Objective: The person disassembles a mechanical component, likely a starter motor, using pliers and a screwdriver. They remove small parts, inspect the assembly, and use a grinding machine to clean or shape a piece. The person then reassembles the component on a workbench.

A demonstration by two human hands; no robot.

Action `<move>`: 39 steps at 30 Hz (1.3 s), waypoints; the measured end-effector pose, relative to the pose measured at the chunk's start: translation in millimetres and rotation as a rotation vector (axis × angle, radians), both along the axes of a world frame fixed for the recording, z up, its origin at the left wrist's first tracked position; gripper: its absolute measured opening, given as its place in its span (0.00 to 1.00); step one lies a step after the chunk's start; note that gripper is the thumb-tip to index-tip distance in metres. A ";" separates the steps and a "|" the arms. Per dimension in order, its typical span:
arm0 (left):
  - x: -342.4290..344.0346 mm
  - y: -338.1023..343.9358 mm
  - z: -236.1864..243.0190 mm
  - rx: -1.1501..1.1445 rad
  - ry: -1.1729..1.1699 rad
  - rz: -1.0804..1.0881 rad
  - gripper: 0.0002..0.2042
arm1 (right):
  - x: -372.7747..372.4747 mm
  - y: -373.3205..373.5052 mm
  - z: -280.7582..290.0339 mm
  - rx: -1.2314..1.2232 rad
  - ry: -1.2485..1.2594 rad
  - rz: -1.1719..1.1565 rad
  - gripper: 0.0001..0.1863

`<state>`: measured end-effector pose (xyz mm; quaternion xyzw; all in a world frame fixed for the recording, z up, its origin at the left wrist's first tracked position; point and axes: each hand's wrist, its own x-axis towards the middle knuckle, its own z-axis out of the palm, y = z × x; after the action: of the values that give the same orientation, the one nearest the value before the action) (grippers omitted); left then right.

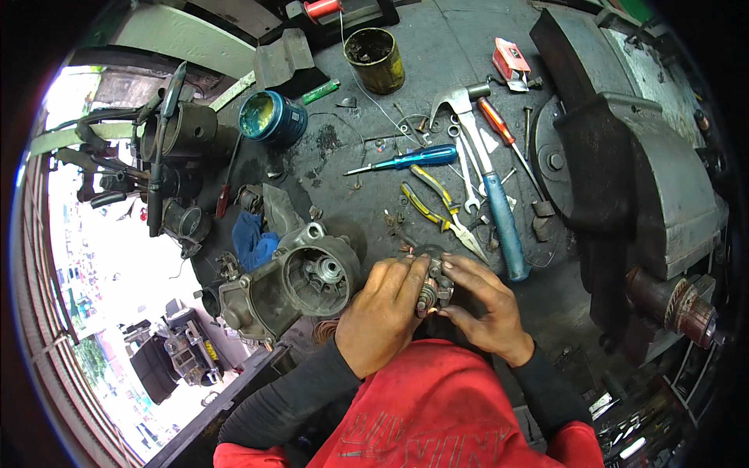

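Close to my body, my left hand (384,306) is closed around a greasy motor armature (427,295). It shows a short shaft end, copper-coloured segments and grey metal pieces around them. My right hand (493,310) grips the same part from the other side, thumb and fingertips pressed to its grey pieces. The left fingers hide much of it. Just left of my hands lies an open grey cast metal motor housing (308,273), its round mouth facing up with a gear or shaft inside.
Beyond my hands lie yellow-handled pliers (437,203), a blue screwdriver (409,159), wrenches (466,175), a blue-handled hammer (499,210) and a red screwdriver (499,125). A blue grease tub (273,121) and yellow can (374,62) stand farther off. A large dark metal machine (647,171) stands right.
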<state>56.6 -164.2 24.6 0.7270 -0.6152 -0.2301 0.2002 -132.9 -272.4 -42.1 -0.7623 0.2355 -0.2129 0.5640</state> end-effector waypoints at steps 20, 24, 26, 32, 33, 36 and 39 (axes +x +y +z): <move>1.9 -0.5 1.0 0.019 -0.010 0.002 0.39 | -0.4 2.7 9.8 0.284 -0.087 -0.063 0.28; 2.1 -0.9 -0.2 0.009 -0.021 0.011 0.39 | -3.7 14.4 2.1 0.710 -0.276 -0.210 0.33; 2.6 -1.9 -0.4 0.006 -0.019 0.010 0.39 | -6.8 12.6 -4.1 0.593 -0.248 -0.167 0.30; 3.3 -1.9 3.0 0.043 0.003 -0.005 0.36 | -9.9 3.5 -5.5 0.174 -0.109 0.000 0.32; 3.1 -1.8 2.1 0.018 0.002 0.011 0.38 | -8.3 3.8 -4.0 0.084 -0.080 0.003 0.33; 3.3 0.0 -1.2 -0.002 0.038 0.034 0.40 | -0.8 12.8 1.3 0.380 -0.152 -0.152 0.39; 5.0 4.1 -4.1 -0.008 0.129 0.061 0.42 | 2.9 4.5 -2.3 0.015 0.144 -0.038 0.45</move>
<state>61.5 -160.1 20.4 0.7281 -0.5798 -0.2676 0.2493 -130.0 -267.9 -44.4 -0.7667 0.2914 -0.1664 0.5473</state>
